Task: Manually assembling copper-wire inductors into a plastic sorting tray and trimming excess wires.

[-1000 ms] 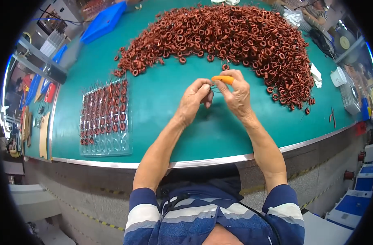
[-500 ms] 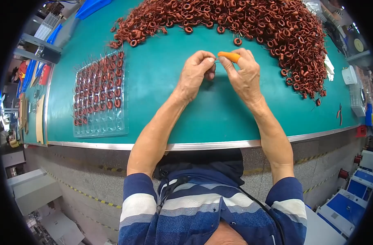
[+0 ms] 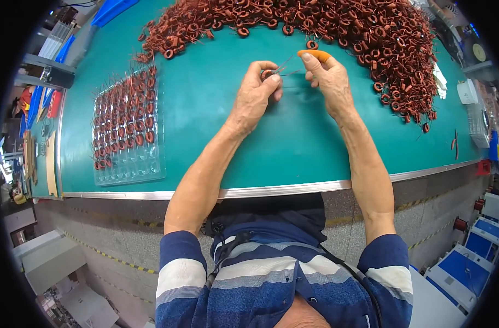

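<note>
My left hand (image 3: pixel 255 95) is closed on a red-brown wire-wound ring coil (image 3: pixel 267 73), pinched between thumb and fingers. Thin wire leads stick out of the coil toward my right hand (image 3: pixel 332 82). An orange finger cot (image 3: pixel 317 55) covers the right index finger, and the thumb presses against it. Whether anything lies in that pinch is too small to tell. The two hands are a little apart above the green table mat (image 3: pixel 222 147). To the left lies a clear plastic tray (image 3: pixel 130 176), with rows of similar coils standing in its pockets, leads up.
A large heap of coils (image 3: pixel 391 49) curves across the far side and down the right. Small red-handled pliers (image 3: pixel 454 144) lie at the right, with a white container (image 3: pixel 467 93) beyond. A metal strip (image 3: pixel 282 189) edges the table's front. Blue bins (image 3: pixel 111 11) stand far left.
My hands have drawn apart. The right moved slightly up and right; the left turned, bringing the coil and its leads into view. The whole view shifted a little.
</note>
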### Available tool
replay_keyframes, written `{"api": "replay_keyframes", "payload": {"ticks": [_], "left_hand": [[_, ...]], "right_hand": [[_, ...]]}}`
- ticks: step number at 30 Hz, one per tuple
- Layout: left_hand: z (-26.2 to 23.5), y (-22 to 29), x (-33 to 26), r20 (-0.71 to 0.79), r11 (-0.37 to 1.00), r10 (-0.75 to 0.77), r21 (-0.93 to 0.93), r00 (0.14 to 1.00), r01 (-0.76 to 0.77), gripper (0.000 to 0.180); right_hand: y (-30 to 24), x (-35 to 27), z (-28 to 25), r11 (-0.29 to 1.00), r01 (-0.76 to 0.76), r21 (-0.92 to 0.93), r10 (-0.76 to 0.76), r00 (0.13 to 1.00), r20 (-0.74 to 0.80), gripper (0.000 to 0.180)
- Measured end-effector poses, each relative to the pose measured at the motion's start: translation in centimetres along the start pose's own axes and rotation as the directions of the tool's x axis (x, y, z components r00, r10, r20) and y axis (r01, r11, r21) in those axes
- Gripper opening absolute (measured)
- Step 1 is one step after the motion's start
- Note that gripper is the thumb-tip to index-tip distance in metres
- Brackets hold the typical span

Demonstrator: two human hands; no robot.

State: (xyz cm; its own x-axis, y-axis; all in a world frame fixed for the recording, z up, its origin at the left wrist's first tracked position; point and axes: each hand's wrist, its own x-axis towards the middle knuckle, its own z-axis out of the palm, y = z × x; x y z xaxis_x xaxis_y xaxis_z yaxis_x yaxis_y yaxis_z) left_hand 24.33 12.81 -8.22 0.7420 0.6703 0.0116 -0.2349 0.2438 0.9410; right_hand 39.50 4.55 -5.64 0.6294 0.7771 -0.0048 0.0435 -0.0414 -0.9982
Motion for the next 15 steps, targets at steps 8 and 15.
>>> {"api": "replay_keyframes", "payload": {"ticks": [8, 15], "left_hand": [[0.0, 0.3, 0.1, 0.047, 0.994, 0.07, 0.077, 0.996, -0.074, 0.025], [0.2, 0.5, -0.4, -0.01, 0.862, 0.198, 0.479, 0.98, -0.169, 0.019]], "right_hand": [[1.4, 0.0, 0.7, 0.997, -0.077, 0.023, 0.066, 0.947, 0.313, 0.04], [0.4, -0.4, 0.2, 0.997, 0.002, 0.079, -0.013, 0.991, 0.136, 0.032]]}}
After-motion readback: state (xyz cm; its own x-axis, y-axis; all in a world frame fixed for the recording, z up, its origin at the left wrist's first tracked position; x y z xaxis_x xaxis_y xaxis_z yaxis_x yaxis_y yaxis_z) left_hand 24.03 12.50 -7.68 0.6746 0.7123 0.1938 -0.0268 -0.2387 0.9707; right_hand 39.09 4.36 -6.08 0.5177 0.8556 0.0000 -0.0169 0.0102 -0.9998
